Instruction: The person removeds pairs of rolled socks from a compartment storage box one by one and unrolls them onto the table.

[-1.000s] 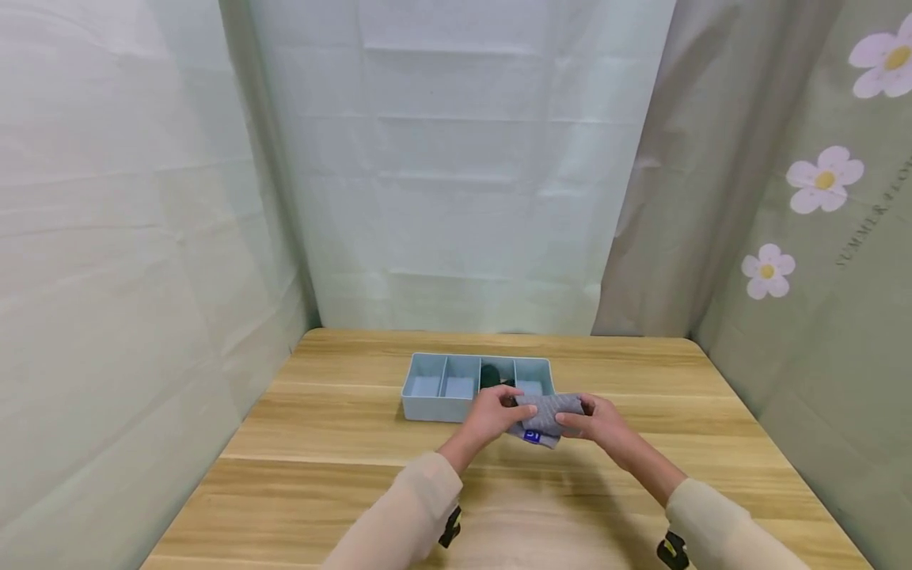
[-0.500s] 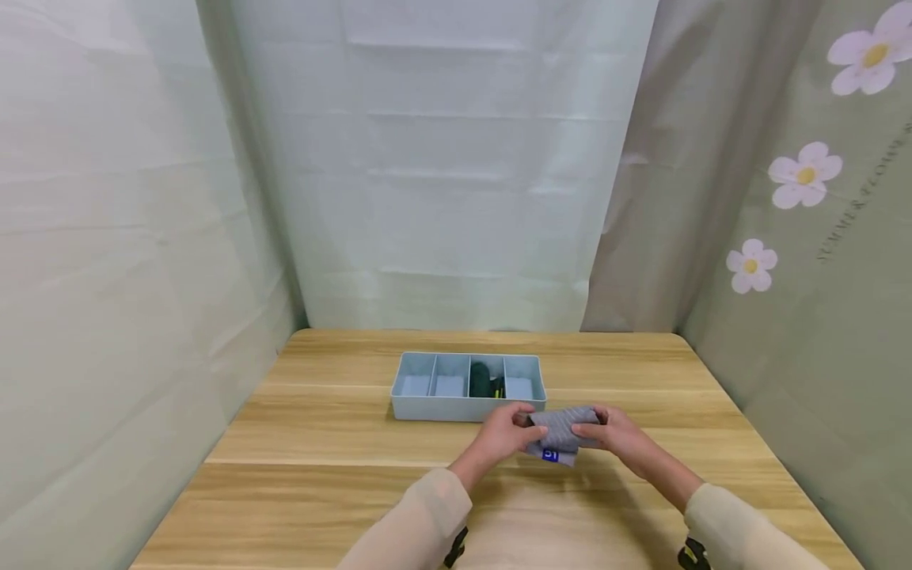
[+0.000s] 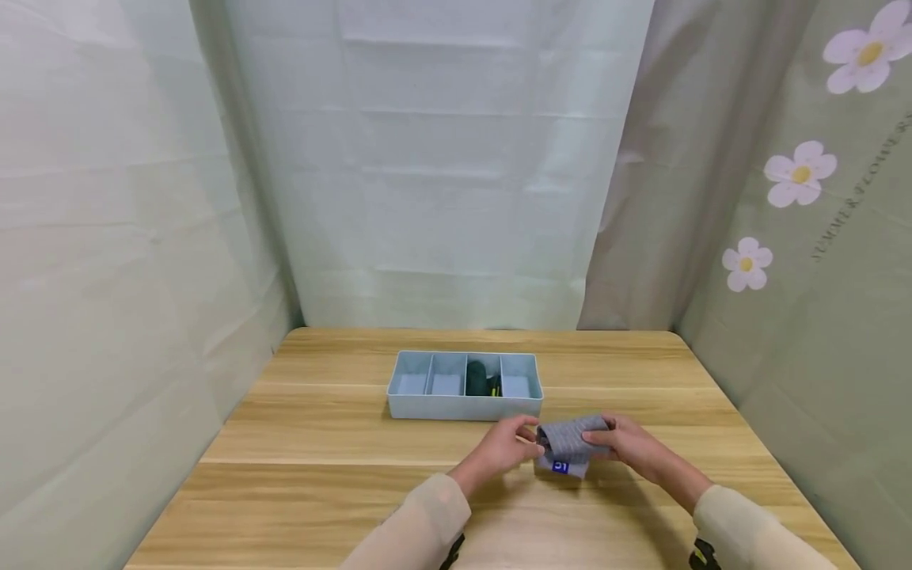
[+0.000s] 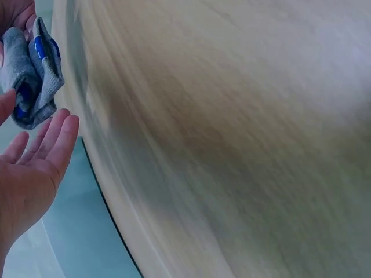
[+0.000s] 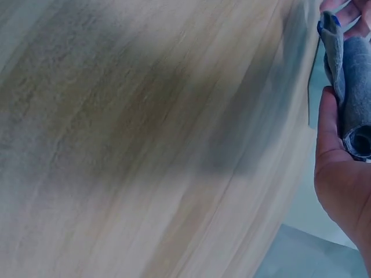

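Note:
A grey ribbed sock (image 3: pixel 573 435), rolled up with a blue label on its loose flap, is held above the table in front of the box. My right hand (image 3: pixel 634 451) grips its right end, thumb on top and fingers beneath. At the other end is my left hand (image 3: pixel 502 450), its thumb close to the roll. The left wrist view shows this left hand (image 4: pixel 32 182) with straight, spread fingers just beside the sock (image 4: pixel 26 75). In the right wrist view the rolled end of the sock (image 5: pixel 356 95) lies over the right hand's fingers.
A light blue box (image 3: pixel 449 408) with several compartments stands on the wooden table (image 3: pixel 313 443) behind the hands. One compartment holds a dark green rolled item (image 3: pixel 476 378) and a dark item with yellow stripes (image 3: pixel 495 386). Pale cloth hangs around the table.
Both hands have brought the sock nearer and to the right, away from the box. The left fingers have loosened from the roll while the right hand keeps its grip.

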Action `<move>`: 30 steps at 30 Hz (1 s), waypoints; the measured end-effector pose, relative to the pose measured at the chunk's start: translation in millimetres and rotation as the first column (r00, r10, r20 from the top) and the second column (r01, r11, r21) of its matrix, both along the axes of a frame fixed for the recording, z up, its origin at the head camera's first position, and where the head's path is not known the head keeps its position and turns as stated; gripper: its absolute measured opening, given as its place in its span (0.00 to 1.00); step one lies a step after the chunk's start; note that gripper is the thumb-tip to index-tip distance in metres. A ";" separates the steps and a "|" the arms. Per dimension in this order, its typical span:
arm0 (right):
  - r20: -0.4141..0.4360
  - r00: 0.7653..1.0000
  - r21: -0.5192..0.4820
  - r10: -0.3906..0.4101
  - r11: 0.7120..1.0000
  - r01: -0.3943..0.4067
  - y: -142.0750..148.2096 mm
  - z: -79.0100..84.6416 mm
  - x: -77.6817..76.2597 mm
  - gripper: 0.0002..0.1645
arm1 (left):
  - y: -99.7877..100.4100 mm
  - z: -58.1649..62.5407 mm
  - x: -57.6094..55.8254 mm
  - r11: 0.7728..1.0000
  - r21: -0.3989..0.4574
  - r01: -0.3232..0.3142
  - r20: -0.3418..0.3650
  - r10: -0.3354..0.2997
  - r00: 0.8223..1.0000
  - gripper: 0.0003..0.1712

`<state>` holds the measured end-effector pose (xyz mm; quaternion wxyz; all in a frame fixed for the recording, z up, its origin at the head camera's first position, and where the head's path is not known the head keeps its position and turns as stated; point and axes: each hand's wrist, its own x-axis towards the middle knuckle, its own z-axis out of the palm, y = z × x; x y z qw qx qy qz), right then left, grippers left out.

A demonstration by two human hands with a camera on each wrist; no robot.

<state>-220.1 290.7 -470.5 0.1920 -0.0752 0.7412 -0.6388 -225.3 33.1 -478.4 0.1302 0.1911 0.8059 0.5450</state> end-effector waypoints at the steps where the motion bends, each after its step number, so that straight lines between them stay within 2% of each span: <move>1: 0.004 1.000 0.003 -0.002 1.000 0.002 0.8 -1.4 -0.5 0.22 | -0.7 -0.3 0.2 1.000 -0.006 0.000 -0.009 0.000 1.000 0.27; 4: 0.029 0.999 0.024 -0.029 0.999 0.029 5.2 -5.0 -1.5 0.32 | -2.4 -1.5 -1.5 0.999 -0.040 0.000 -0.055 -0.002 0.998 0.25; 6: 0.047 0.998 0.035 -0.041 0.999 0.039 9.3 -6.8 -2.7 0.34 | -2.8 -2.0 -3.1 0.998 -0.057 0.001 -0.067 -0.005 0.998 0.24; 12: 0.072 0.994 0.105 -0.079 0.992 0.071 16.0 -12.3 -10.2 0.33 | -3.2 -3.0 -5.3 0.997 -0.073 -0.006 -0.074 0.001 0.997 0.25; 16: 0.041 0.990 0.209 -0.138 0.970 0.126 14.5 -14.4 -13.9 0.35 | -1.6 -6.5 -6.4 0.996 -0.093 -0.003 -0.092 -0.006 0.996 0.25; 20: -0.061 0.987 0.353 -0.150 0.922 0.162 10.6 -13.6 -14.2 0.38 | 0.7 -10.6 -7.4 0.993 -0.117 0.003 -0.098 -0.015 0.995 0.24; 24: -0.209 0.972 0.484 -0.111 0.851 0.201 5.4 -13.4 -13.2 0.34 | 2.4 -15.7 -8.5 0.991 -0.136 -0.002 -0.101 -0.012 0.995 0.24; 27: -0.322 0.944 0.536 -0.071 0.808 0.243 2.1 -14.5 -12.3 0.30 | 2.8 -18.5 -9.0 0.990 -0.138 -0.012 -0.121 -0.005 0.993 0.23; 30: -0.445 0.895 0.552 -0.024 0.780 0.295 0.0 -17.0 -11.0 0.26 | 3.6 -19.9 -8.6 0.992 -0.128 -0.017 -0.160 -0.004 0.987 0.23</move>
